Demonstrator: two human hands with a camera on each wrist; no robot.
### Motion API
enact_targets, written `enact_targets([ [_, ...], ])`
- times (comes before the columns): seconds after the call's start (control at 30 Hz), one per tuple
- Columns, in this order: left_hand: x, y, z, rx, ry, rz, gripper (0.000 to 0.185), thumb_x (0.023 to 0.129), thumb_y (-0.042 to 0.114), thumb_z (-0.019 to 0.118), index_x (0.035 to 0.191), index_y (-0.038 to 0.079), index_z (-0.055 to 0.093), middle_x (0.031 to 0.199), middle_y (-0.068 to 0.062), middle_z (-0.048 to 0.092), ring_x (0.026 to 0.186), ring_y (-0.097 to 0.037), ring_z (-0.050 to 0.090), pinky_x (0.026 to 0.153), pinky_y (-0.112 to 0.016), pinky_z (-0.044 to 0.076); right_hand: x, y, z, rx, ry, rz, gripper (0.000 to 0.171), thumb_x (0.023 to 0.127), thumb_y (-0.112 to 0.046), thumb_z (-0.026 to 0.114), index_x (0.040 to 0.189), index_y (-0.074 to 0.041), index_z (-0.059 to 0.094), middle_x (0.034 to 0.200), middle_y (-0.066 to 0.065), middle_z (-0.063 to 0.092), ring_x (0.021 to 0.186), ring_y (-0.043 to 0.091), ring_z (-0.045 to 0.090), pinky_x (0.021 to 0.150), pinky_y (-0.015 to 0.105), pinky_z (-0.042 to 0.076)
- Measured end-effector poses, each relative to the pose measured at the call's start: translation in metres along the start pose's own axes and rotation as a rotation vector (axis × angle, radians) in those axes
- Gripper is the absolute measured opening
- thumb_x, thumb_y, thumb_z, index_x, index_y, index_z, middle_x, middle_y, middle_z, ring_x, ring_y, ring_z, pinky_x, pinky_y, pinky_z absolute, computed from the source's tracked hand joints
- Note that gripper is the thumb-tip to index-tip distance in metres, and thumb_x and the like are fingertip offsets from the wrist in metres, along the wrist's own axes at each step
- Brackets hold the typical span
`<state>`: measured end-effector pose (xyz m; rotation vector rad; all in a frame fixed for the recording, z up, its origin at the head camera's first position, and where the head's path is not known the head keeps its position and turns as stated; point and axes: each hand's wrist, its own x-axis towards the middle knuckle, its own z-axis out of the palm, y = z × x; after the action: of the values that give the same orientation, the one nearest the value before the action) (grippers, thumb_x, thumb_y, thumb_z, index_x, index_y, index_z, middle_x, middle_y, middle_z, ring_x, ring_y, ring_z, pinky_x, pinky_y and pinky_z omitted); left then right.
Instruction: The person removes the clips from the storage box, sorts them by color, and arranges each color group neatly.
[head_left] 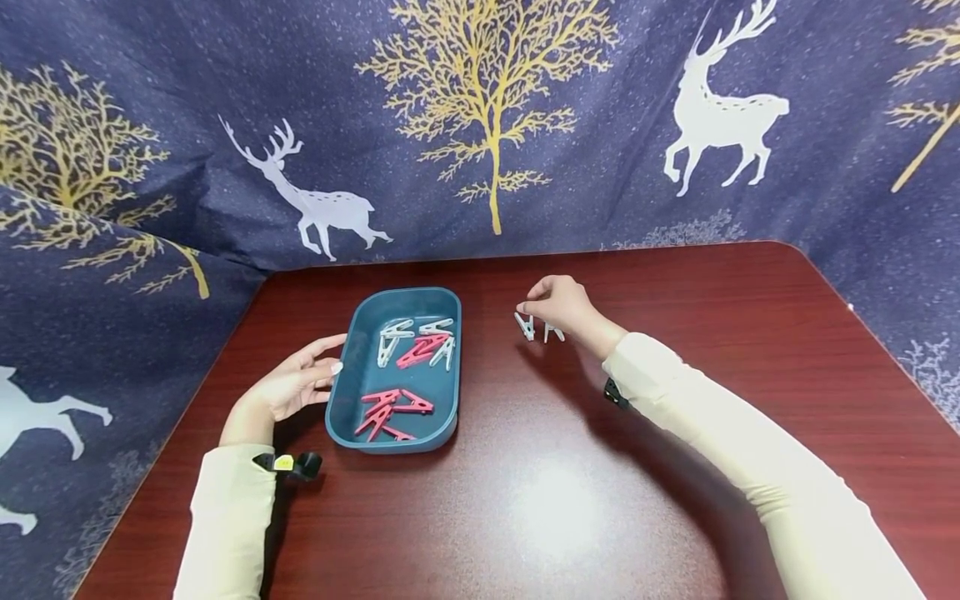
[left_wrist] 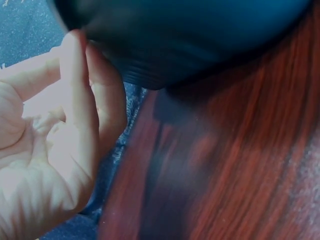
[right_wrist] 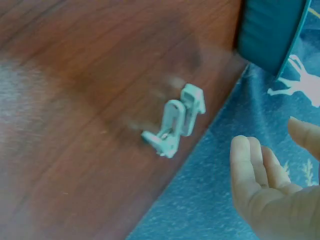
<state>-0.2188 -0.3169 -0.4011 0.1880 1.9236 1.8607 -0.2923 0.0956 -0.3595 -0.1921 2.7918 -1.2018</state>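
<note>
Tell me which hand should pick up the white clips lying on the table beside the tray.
Right. The right hand hovers directly over the white clips, while the left hand rests against the tray on its far side from them.

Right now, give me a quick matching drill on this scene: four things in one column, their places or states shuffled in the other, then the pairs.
Things:
1. left hand
2. right hand
3. red clothespins
4. white clothespins

Places or states:
A. lying inside the teal tray
B. on the bare table, right of the tray
C. open, fingers against the tray's left wall
D. curled above the loose pins on the table

Pairs: 1-C, 2-D, 3-A, 4-B
</note>
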Motion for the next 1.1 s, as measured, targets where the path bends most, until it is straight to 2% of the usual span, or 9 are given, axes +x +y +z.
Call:
enact_targets([
  [0.4,0.0,0.001,-0.001,-0.011,-0.015,0.002,0.048,0.1,0.002,0.043,0.142,0.021,0.031,0.098,0.006,0.069,0.088,-0.011,0.067,0.076,-0.028,0.056,0.001,-0.036,-0.001,0.002,-0.039,-0.083,0.031,0.082,-0.024,0.071,0.103,-0.003,0.065,0.101,0.014,0.071,0.088,0.024,0.065,0.08,0.035,0.05],
  [0.67,0.0,0.002,-0.002,-0.004,-0.02,0.005,0.048,0.1,0.002,0.041,0.143,0.018,0.029,0.098,0.005,0.07,0.088,-0.011,0.067,0.076,-0.029,0.056,0.006,-0.058,0.004,0.012,-0.082,-0.11,0.034,0.083,-0.024,0.072,0.108,-0.001,0.064,0.105,0.012,0.07,0.097,0.024,0.064,0.083,0.036,0.051],
  [0.83,0.0,0.003,-0.002,-0.007,-0.014,0.001,0.047,0.1,0.002,0.042,0.142,0.019,0.03,0.096,0.006,0.069,0.088,-0.011,0.067,0.075,-0.028,0.056,0.009,-0.074,0.009,-0.002,-0.091,-0.136,0.032,0.084,-0.022,0.072,0.107,-0.001,0.064,0.105,0.012,0.069,0.1,0.023,0.063,0.085,0.035,0.05],
  [1.1,0.0,0.001,-0.002,0.032,0.009,-0.017,0.05,0.1,0.005,0.043,0.145,0.018,0.027,0.098,0.007,0.069,0.088,-0.01,0.067,0.076,-0.028,0.056,0.012,-0.093,0.025,-0.002,-0.108,-0.158,0.032,0.084,-0.022,0.072,0.108,-0.002,0.064,0.104,0.011,0.069,0.095,0.021,0.063,0.081,0.033,0.052],
])
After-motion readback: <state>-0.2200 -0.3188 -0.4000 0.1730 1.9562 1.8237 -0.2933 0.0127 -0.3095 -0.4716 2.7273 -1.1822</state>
